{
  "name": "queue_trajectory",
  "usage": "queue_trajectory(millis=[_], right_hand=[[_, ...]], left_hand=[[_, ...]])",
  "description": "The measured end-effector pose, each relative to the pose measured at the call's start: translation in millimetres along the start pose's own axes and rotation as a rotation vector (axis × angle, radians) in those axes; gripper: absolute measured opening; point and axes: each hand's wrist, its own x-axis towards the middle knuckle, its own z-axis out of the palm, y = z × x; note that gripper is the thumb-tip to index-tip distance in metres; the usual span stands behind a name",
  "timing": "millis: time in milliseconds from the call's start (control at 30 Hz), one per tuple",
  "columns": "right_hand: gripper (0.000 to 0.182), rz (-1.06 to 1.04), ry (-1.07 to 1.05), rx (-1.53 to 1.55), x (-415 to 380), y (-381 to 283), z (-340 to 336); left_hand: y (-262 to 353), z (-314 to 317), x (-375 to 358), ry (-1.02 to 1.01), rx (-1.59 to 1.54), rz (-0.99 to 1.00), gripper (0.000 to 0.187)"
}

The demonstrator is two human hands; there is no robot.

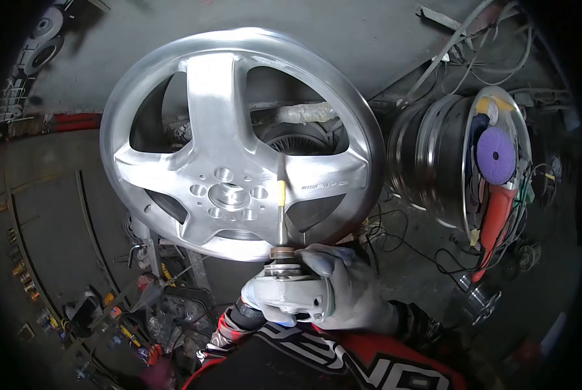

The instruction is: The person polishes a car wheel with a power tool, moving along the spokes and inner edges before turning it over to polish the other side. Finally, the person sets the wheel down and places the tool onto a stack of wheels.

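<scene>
In front of me a bare silver alloy wheel (219, 123) with broad spokes stands with its face toward me. My right hand (359, 292), in a pale grey work glove, is wrapped round the metal head of a grinder (294, 294). Against the other side of that head, my gloved left hand (255, 296) is closed, its fingertips showing underneath. From the grinder a tapered spindle (282, 227) reaches up to a narrow yellow tip (281, 193). The tip overlaps the wheel face right of the hub holes, beside the spoke with engraved lettering.
At right, a stack of wheel rims (434, 156) carries a purple polishing pad (496, 155) on a red polisher (497, 221). A black cable (427, 257) crosses the floor. Plastic bags and tools (180, 312) lie at lower left; pipes (453, 39) run at upper right.
</scene>
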Motion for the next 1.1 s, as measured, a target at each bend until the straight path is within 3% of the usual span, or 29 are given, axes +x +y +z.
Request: queue_trajectory(millis=[67,133,167,267,300,433,600,667,733,1100], right_hand=[[0.055,0.001,-0.025,0.15,5.4,-2.1,1.6],[0.058,-0.014,-0.044,0.055,6.3,-3.7,5.1],[0.058,-0.031,-0.04,0.02,8.3,-4.2,4.9],[0.059,-0.003,-0.009,0.1,0.0,1.8,11.5],[0.06,0.014,0.004,0.066,-5.0,2.3,12.6],[0.062,0.108,0.032,0.181,-11.7,3.4,1.1],[0.063,0.089,-0.016,0.12,-8.2,0.9,7.7],[0.063,0.084,-0.04,0.137,-4.1,1.0,15.5],[0.065,0.076,-0.011,0.231,-2.1,0.5,20.3],[0.062,0.115,-0.062,0.108,-10.4,-0.7,19.7]], left_hand=[[2.3,-6.5,-8.9,-0.027,-0.096,0.009,0.085],[2.0,-22.7,-29.5,0.113,0.22,0.065,0.066],[5.7,-24.1,-39.4,0.112,0.433,0.13,0.074],[-3.0,-55.2,-34.5,0.075,0.378,0.029,0.084],[-1.6,-38.4,-23.9,0.032,0.586,0.099,0.083],[-18.3,-66.1,-30.7,0.025,0.393,0.06,0.091],[8.1,-79.9,-48.1,-0.165,0.706,-0.238,0.088],[-16.2,-90.3,-73.2,0.018,0.735,0.118,0.086],[-9.2,-66.1,-69.9,0.175,0.665,0.105,0.09],[-8.4,-55.8,-59.4,0.196,0.574,0.129,0.088]])
